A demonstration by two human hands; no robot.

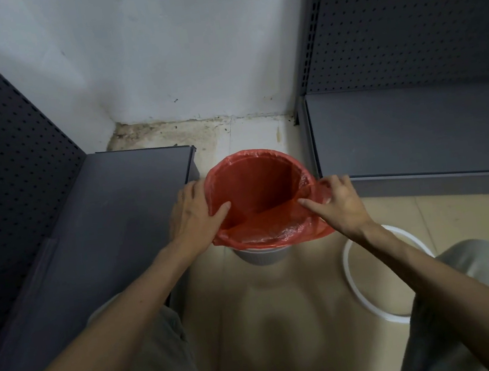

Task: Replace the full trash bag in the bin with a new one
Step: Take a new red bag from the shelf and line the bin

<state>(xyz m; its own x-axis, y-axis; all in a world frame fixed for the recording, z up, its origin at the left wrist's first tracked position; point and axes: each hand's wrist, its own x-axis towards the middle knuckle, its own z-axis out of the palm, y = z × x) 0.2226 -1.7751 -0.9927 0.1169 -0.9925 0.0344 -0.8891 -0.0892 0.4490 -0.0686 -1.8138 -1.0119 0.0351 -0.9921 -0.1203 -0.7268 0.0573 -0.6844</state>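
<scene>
A red plastic trash bag (256, 193) lines a small grey bin (261, 255) on the floor, its mouth folded over the rim. My left hand (195, 213) grips the bag's left edge, thumb inside the opening and fingers outside. My right hand (338, 198) pinches the loose right edge of the bag, which sticks out past the rim. The inside of the bag looks empty. Most of the bin's body is hidden under the bag.
A white plastic ring (371, 302) lies on the tiled floor at the right, partly under my right arm. Dark grey shelf units with pegboard backs stand at the left (113, 232) and right (415, 133). A stained white wall corner (161, 72) is behind the bin.
</scene>
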